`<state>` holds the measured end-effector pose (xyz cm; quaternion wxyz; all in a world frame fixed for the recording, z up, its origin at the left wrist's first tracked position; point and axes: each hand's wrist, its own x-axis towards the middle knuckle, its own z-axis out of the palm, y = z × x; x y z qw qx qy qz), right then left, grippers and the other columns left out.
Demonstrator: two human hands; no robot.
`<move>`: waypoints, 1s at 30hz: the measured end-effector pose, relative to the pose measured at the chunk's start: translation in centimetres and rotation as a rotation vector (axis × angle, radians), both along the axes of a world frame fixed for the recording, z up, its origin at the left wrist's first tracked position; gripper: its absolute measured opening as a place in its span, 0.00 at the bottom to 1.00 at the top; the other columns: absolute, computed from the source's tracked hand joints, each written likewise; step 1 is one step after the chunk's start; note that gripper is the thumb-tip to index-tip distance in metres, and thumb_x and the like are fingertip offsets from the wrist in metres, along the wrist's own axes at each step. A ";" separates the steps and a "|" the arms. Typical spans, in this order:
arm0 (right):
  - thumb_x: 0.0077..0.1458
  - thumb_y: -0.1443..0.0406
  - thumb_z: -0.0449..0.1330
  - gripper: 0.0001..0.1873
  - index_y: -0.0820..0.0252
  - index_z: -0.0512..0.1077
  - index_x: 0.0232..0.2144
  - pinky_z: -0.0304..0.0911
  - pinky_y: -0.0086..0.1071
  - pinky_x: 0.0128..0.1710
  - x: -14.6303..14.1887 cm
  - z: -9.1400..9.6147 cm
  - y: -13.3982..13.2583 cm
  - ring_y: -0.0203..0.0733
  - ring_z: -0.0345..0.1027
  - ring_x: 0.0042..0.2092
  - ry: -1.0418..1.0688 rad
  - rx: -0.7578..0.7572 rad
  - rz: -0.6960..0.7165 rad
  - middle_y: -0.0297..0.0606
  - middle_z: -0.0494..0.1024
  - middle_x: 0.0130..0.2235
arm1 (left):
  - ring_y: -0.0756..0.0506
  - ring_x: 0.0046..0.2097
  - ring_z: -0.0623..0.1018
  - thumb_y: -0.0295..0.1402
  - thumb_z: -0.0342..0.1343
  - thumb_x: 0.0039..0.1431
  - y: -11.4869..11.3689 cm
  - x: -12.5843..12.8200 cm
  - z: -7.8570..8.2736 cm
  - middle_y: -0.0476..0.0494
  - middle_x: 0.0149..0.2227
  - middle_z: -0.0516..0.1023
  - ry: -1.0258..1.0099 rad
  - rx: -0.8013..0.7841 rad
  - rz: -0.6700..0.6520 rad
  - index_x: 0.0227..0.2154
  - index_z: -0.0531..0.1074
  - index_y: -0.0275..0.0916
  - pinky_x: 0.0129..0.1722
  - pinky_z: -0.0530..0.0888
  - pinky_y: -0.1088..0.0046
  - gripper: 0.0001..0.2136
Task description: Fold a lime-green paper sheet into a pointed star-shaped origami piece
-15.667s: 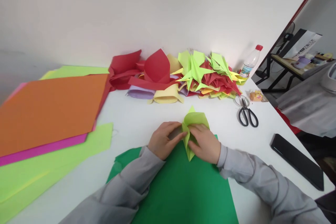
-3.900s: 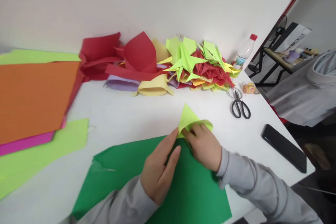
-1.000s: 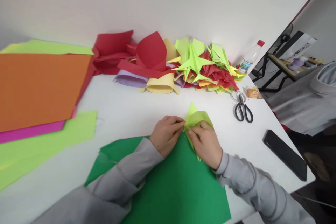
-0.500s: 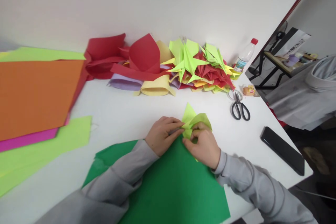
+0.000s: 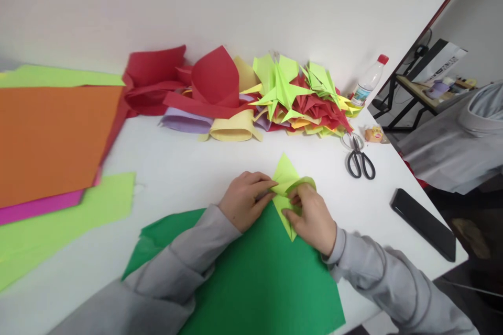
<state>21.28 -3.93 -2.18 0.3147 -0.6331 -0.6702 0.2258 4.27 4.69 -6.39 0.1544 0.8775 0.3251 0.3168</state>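
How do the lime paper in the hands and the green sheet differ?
The lime paper is small and folded; the green sheet is larger and spread out. The left hand and right hand hold the lime paper; the green sheet lies beneath them. Both look plain, without visible print.

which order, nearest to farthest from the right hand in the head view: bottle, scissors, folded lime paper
1. Folded lime paper, held by the right hand.
2. Scissors, ahead and to the hand's right.
3. Bottle, same side, farther back beyond the scissors.
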 end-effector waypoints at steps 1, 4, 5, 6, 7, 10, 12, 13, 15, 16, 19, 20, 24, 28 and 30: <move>0.44 0.75 0.61 0.12 0.58 0.64 0.31 0.64 0.35 0.34 0.0 0.0 0.0 0.40 0.65 0.34 -0.005 0.014 0.003 0.34 0.68 0.32 | 0.43 0.37 0.72 0.37 0.48 0.60 0.0 0.0 -0.1 0.42 0.36 0.77 0.005 0.009 0.004 0.40 0.77 0.40 0.38 0.70 0.63 0.14; 0.46 0.74 0.61 0.10 0.58 0.64 0.30 0.64 0.35 0.34 0.1 0.0 0.0 0.41 0.64 0.34 -0.014 0.043 0.026 0.35 0.68 0.31 | 0.42 0.37 0.72 0.35 0.49 0.58 -0.2 0.0 -0.2 0.41 0.37 0.76 0.045 0.051 0.015 0.41 0.76 0.39 0.38 0.70 0.62 0.13; 0.46 0.73 0.62 0.11 0.58 0.65 0.30 0.64 0.35 0.34 0.1 0.1 0.0 0.42 0.64 0.34 -0.025 0.049 0.039 0.35 0.68 0.32 | 0.42 0.37 0.72 0.34 0.49 0.58 -0.3 0.1 -0.2 0.41 0.37 0.76 0.056 0.069 0.020 0.41 0.75 0.39 0.38 0.70 0.62 0.13; 0.45 0.72 0.63 0.11 0.58 0.65 0.31 0.65 0.36 0.35 0.2 0.1 -0.1 0.43 0.64 0.35 -0.042 0.051 0.053 0.36 0.68 0.33 | 0.42 0.37 0.71 0.33 0.49 0.58 -0.3 0.1 -0.1 0.41 0.37 0.76 0.068 0.083 0.022 0.41 0.75 0.39 0.38 0.71 0.62 0.13; 0.44 0.72 0.65 0.13 0.58 0.65 0.32 0.65 0.38 0.36 0.2 0.2 -0.2 0.44 0.64 0.36 -0.063 0.051 0.066 0.37 0.69 0.34 | 0.42 0.37 0.71 0.32 0.49 0.58 -0.3 0.1 0.1 0.40 0.37 0.76 0.079 0.090 0.022 0.41 0.75 0.39 0.37 0.71 0.62 0.13; 0.43 0.72 0.67 0.15 0.59 0.66 0.33 0.65 0.41 0.40 0.2 0.3 -0.5 0.46 0.64 0.39 -0.120 0.045 0.098 0.40 0.69 0.36 | 0.41 0.37 0.73 0.32 0.49 0.56 -0.1 0.2 0.6 0.39 0.37 0.76 0.085 0.051 -0.002 0.41 0.75 0.37 0.38 0.72 0.61 0.13; 0.45 0.73 0.66 0.14 0.60 0.67 0.34 0.66 0.42 0.40 0.2 0.3 -0.8 0.47 0.65 0.40 -0.140 0.050 0.120 0.41 0.69 0.37 | 0.42 0.37 0.74 0.31 0.50 0.55 0.2 0.2 1.0 0.40 0.36 0.76 0.057 -0.028 -0.021 0.40 0.76 0.36 0.38 0.72 0.62 0.14; 0.46 0.73 0.65 0.13 0.60 0.68 0.34 0.66 0.41 0.41 0.2 0.3 -1.0 0.46 0.65 0.40 -0.153 0.058 0.134 0.41 0.68 0.38 | 0.43 0.36 0.74 0.32 0.50 0.54 0.3 0.3 1.2 0.40 0.35 0.76 0.036 -0.085 -0.021 0.39 0.76 0.36 0.37 0.73 0.64 0.13; 0.49 0.73 0.63 0.10 0.61 0.70 0.35 0.66 0.41 0.41 0.1 0.3 -1.2 0.46 0.64 0.41 -0.201 0.079 0.158 0.43 0.67 0.40 | 0.46 0.32 0.74 0.34 0.52 0.52 0.6 0.4 1.6 0.43 0.33 0.75 0.007 -0.218 -0.004 0.37 0.77 0.36 0.33 0.73 0.69 0.13; 0.50 0.73 0.63 0.09 0.61 0.71 0.36 0.66 0.41 0.41 0.0 0.4 -1.3 0.47 0.64 0.42 -0.237 0.089 0.172 0.44 0.67 0.41 | 0.47 0.30 0.74 0.36 0.53 0.52 0.8 0.5 1.9 0.44 0.32 0.75 0.000 -0.281 0.013 0.36 0.77 0.37 0.31 0.72 0.71 0.13; 0.53 0.72 0.60 0.07 0.63 0.73 0.37 0.66 0.42 0.42 -0.2 0.8 -1.5 0.49 0.63 0.43 -0.375 0.110 0.215 0.47 0.67 0.43 | 0.49 0.27 0.73 0.41 0.55 0.50 1.1 0.7 2.5 0.48 0.30 0.75 0.014 -0.404 0.057 0.32 0.78 0.40 0.29 0.71 0.73 0.12; 0.55 0.71 0.60 0.06 0.63 0.73 0.37 0.66 0.42 0.42 -0.3 0.9 -1.5 0.49 0.63 0.43 -0.426 0.118 0.229 0.48 0.68 0.43 | 0.49 0.27 0.73 0.41 0.56 0.50 1.2 0.8 2.7 0.48 0.30 0.75 0.021 -0.423 0.065 0.31 0.78 0.40 0.29 0.71 0.73 0.12; 0.57 0.67 0.60 0.05 0.64 0.75 0.35 0.65 0.43 0.40 -0.4 1.3 -1.3 0.50 0.63 0.41 -0.599 0.150 0.277 0.48 0.71 0.42 | 0.49 0.28 0.73 0.41 0.57 0.48 1.5 1.0 3.3 0.49 0.28 0.74 0.069 -0.444 0.075 0.29 0.78 0.40 0.29 0.69 0.73 0.12; 0.60 0.66 0.57 0.08 0.65 0.75 0.36 0.65 0.41 0.35 -0.2 0.9 -1.2 0.48 0.64 0.38 -0.663 0.197 0.315 0.44 0.74 0.37 | 0.49 0.27 0.72 0.38 0.58 0.46 1.4 1.4 3.5 0.50 0.26 0.73 0.139 -0.434 0.141 0.28 0.78 0.40 0.30 0.68 0.73 0.09; 0.61 0.67 0.56 0.08 0.66 0.74 0.36 0.65 0.40 0.34 -0.1 0.6 -1.2 0.47 0.65 0.37 -0.664 0.244 0.340 0.43 0.75 0.37 | 0.49 0.27 0.71 0.36 0.58 0.45 1.3 1.5 3.5 0.51 0.26 0.73 0.134 -0.440 0.161 0.27 0.78 0.40 0.30 0.68 0.73 0.08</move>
